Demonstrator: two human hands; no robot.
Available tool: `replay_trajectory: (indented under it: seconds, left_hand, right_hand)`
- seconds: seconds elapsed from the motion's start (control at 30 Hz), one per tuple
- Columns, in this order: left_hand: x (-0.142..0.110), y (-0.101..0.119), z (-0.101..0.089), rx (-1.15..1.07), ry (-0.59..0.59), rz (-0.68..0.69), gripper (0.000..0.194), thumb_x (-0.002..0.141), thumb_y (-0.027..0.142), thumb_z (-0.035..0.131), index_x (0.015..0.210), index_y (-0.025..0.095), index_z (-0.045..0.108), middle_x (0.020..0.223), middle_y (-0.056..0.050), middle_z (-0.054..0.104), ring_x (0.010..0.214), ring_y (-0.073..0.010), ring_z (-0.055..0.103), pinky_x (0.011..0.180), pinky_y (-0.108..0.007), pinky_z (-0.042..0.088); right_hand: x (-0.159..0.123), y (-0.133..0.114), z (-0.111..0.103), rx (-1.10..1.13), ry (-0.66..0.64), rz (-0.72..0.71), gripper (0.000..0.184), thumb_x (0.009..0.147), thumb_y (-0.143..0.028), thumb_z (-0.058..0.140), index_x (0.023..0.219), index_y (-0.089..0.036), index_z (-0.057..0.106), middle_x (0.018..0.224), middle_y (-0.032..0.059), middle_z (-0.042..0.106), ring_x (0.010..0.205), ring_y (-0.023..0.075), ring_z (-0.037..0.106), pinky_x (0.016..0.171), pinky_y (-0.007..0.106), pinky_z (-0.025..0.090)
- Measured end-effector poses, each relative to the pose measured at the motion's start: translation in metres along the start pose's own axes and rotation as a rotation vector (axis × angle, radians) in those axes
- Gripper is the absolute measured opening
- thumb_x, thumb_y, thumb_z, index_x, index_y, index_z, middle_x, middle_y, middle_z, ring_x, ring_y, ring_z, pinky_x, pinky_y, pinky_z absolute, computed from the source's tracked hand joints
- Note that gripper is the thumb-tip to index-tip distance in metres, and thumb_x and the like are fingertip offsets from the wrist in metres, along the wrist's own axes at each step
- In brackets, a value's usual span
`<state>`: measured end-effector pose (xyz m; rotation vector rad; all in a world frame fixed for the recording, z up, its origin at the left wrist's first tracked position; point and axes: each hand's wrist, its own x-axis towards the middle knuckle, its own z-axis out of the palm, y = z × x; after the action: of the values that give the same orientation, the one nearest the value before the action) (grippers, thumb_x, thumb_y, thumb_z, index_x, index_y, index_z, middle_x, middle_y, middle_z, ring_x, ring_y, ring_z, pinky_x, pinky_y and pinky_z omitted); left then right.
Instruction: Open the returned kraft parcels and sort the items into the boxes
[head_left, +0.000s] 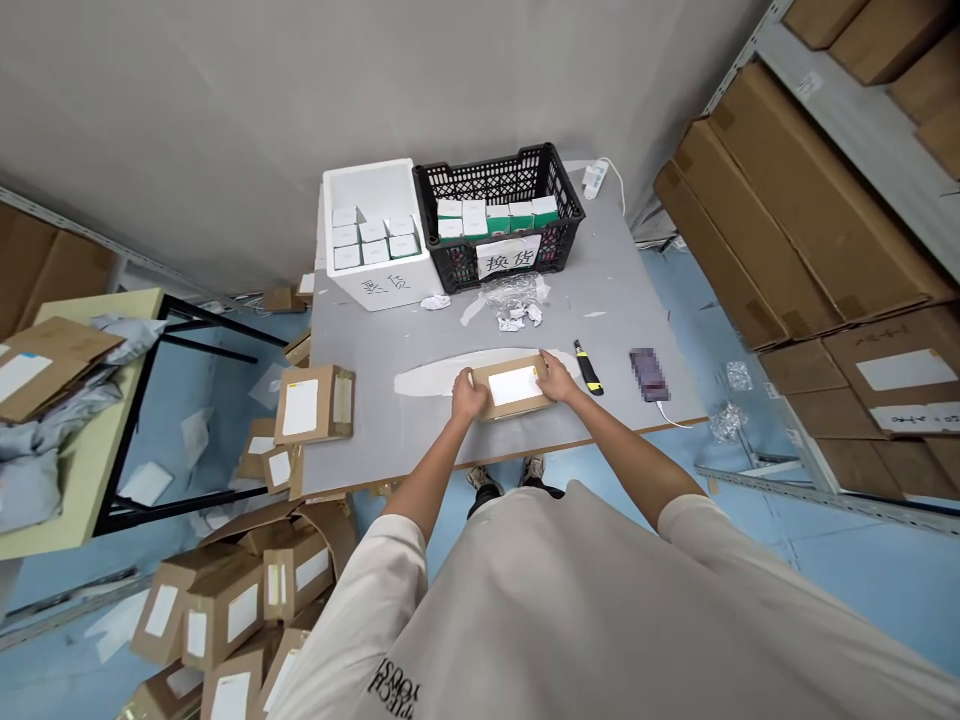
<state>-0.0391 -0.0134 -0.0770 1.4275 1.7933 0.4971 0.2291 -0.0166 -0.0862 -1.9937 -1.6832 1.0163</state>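
Between my two hands is a small brown cardboard box (496, 400) with a white label on top, at the front of the grey table (375, 450). My left hand (469, 395) grips its left end, thumb on the near side. At the right end, my right hand (557, 378) is closed on the same box. A white oval sheet (427, 377) lies partly under it. To the right of my right hand rests a black and yellow utility knife (588, 367). Another taped cardboard box (315, 402) stands at the table's left edge.
A white foam box (390, 285) and a black plastic crate (555, 245), both holding small white-and-green boxes, stand at the back. Crumpled plastic wrap (510, 290) lies before them. A phone (649, 375) with a cable is at right. Several cartons (225, 600) fill the floor at left.
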Motion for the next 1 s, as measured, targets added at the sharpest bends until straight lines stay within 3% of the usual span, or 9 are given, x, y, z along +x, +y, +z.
replay_trajectory:
  seconds: [0.13, 0.23, 0.33, 0.5, 0.6, 0.73, 0.87, 1.0]
  left_hand:
    - [0.001, 0.0, -0.001, -0.101, -0.101, -0.04, 0.074, 0.083, 0.024, 0.069, 0.152, 0.02, 0.041, 0.147, -0.015, 0.058, 0.132, -0.0295, 0.059, 0.109, -0.041, 0.046]
    - [-0.002, 0.003, -0.004, -0.157, -0.112, -0.064, 0.082, 0.083, 0.027, 0.07, 0.157, 0.022, 0.034, 0.145, -0.014, 0.06, 0.128, -0.0294, 0.061, 0.107, -0.041, 0.047]
    - [-0.002, 0.01, -0.012, -0.206, -0.066, -0.061, 0.083, 0.085, 0.03, 0.069, 0.159, 0.023, 0.031, 0.142, -0.013, 0.061, 0.123, -0.0276, 0.064, 0.104, -0.04, 0.049]
    - [0.0, 0.023, -0.031, -0.242, 0.069, -0.003, 0.07, 0.089, 0.032, 0.064, 0.154, 0.022, 0.038, 0.139, -0.013, 0.058, 0.114, -0.0228, 0.065, 0.097, -0.034, 0.051]
    - [-0.001, 0.026, -0.038, -0.18, 0.122, -0.019, 0.061, 0.092, 0.035, 0.061, 0.148, 0.022, 0.043, 0.124, -0.01, 0.062, 0.106, -0.0212, 0.066, 0.095, -0.034, 0.05]
    - [-0.005, 0.012, -0.035, -0.074, 0.139, -0.07, 0.058, 0.094, 0.045, 0.062, 0.144, 0.021, 0.046, 0.117, -0.009, 0.063, 0.107, -0.023, 0.065, 0.093, -0.036, 0.049]
    - [-0.009, -0.008, -0.024, -0.05, 0.089, -0.1, 0.051, 0.094, 0.042, 0.063, 0.138, 0.02, 0.05, 0.111, -0.008, 0.066, 0.108, -0.0242, 0.065, 0.092, -0.035, 0.049]
    - [-0.009, -0.015, -0.018, -0.059, 0.102, -0.066, 0.042, 0.096, 0.042, 0.061, 0.132, 0.022, 0.055, 0.109, -0.007, 0.069, 0.107, -0.0239, 0.067, 0.09, -0.034, 0.049]
  right_hand:
    - [0.005, -0.008, 0.001, 0.06, 0.014, 0.022, 0.081, 0.081, -0.028, 0.065, 0.158, -0.019, 0.041, 0.151, 0.0135, 0.054, 0.14, 0.0333, 0.049, 0.118, 0.05, 0.04]
    - [0.006, -0.016, 0.003, 0.12, 0.059, 0.053, 0.075, 0.083, -0.035, 0.064, 0.155, -0.022, 0.044, 0.143, 0.0117, 0.061, 0.133, 0.0317, 0.055, 0.115, 0.049, 0.044]
    - [0.007, -0.026, 0.0, 0.157, 0.117, 0.093, 0.066, 0.085, -0.037, 0.062, 0.148, -0.024, 0.05, 0.135, 0.0106, 0.066, 0.123, 0.0308, 0.062, 0.108, 0.047, 0.048]
    - [0.01, -0.048, -0.011, 0.198, 0.25, 0.093, 0.053, 0.087, -0.045, 0.058, 0.135, -0.023, 0.058, 0.13, 0.0114, 0.065, 0.108, 0.0274, 0.066, 0.098, 0.041, 0.051]
    - [0.009, -0.055, -0.015, 0.176, 0.303, 0.101, 0.051, 0.087, -0.051, 0.057, 0.129, -0.022, 0.06, 0.122, 0.0107, 0.066, 0.101, 0.0254, 0.066, 0.093, 0.038, 0.051]
    - [0.004, -0.048, -0.014, 0.112, 0.24, 0.178, 0.048, 0.088, -0.054, 0.057, 0.125, -0.023, 0.058, 0.099, 0.0062, 0.071, 0.094, 0.026, 0.066, 0.085, 0.036, 0.05]
    - [0.0, -0.031, -0.005, 0.063, 0.138, 0.266, 0.048, 0.082, -0.055, 0.068, 0.116, -0.023, 0.061, 0.096, 0.007, 0.073, 0.094, 0.0278, 0.068, 0.082, 0.036, 0.051]
    - [0.005, -0.025, 0.001, 0.103, 0.166, 0.281, 0.039, 0.078, -0.053, 0.072, 0.104, -0.024, 0.064, 0.092, 0.0051, 0.073, 0.093, 0.0267, 0.069, 0.081, 0.035, 0.053]
